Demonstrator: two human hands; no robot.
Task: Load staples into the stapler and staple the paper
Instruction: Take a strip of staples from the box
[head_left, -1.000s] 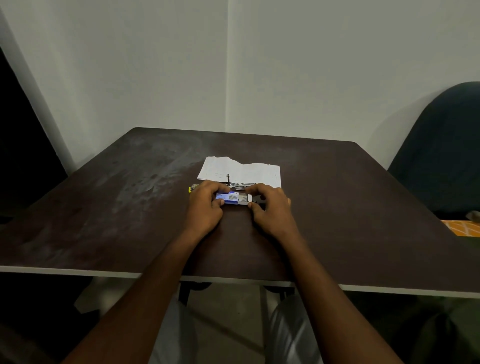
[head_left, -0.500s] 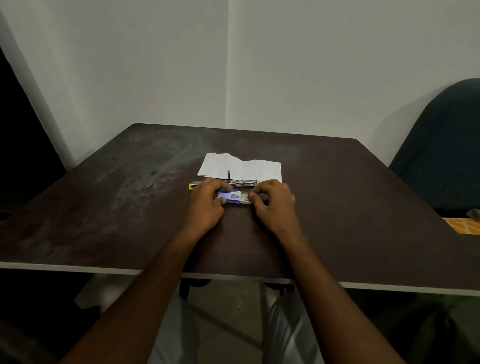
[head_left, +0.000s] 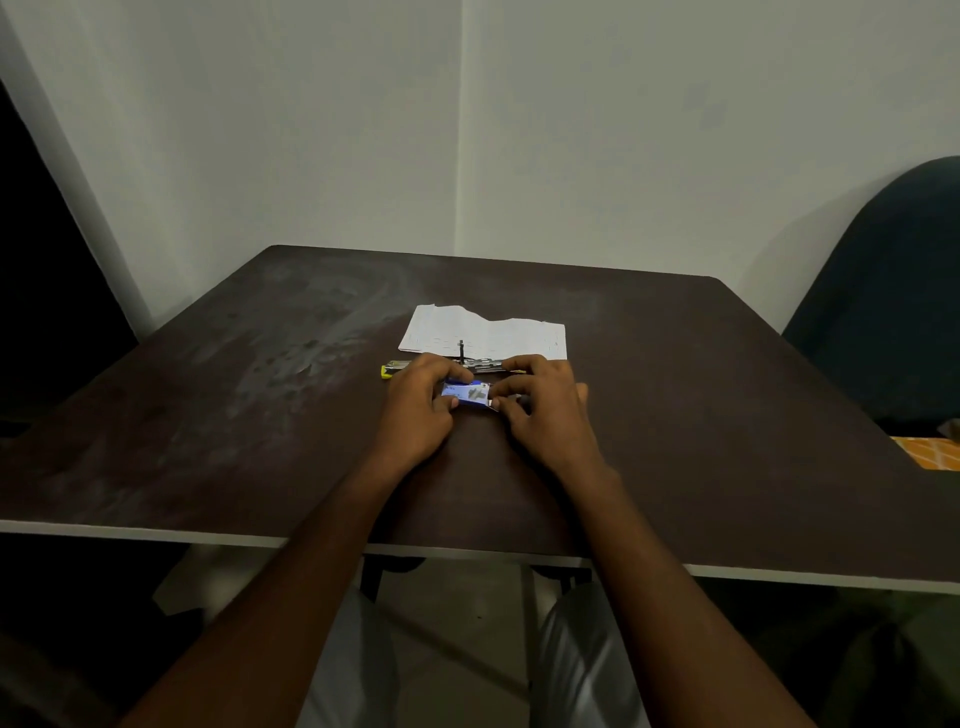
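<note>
A small blue staple box (head_left: 466, 393) lies on the dark table (head_left: 260, 415) between my hands. My left hand (head_left: 418, 410) grips its left end with thumb and fingers. My right hand (head_left: 545, 410) pinches its right end, where a pale inner tray edge shows. Just behind the box lies the stapler (head_left: 483, 365), swung open flat, with a yellow end (head_left: 387, 371) at the left and a thin black part standing up. Beyond it rests the white paper (head_left: 483, 335), its far edge uneven.
A dark chair back (head_left: 893, 312) stands at the right of the table, with an orange patterned thing (head_left: 930, 451) below it. White walls meet in a corner behind the table. The table's pale front edge (head_left: 156, 532) runs near my lap.
My right hand has slid left along the box, narrowing the gap between the hands. The box stays on the table in the same place.
</note>
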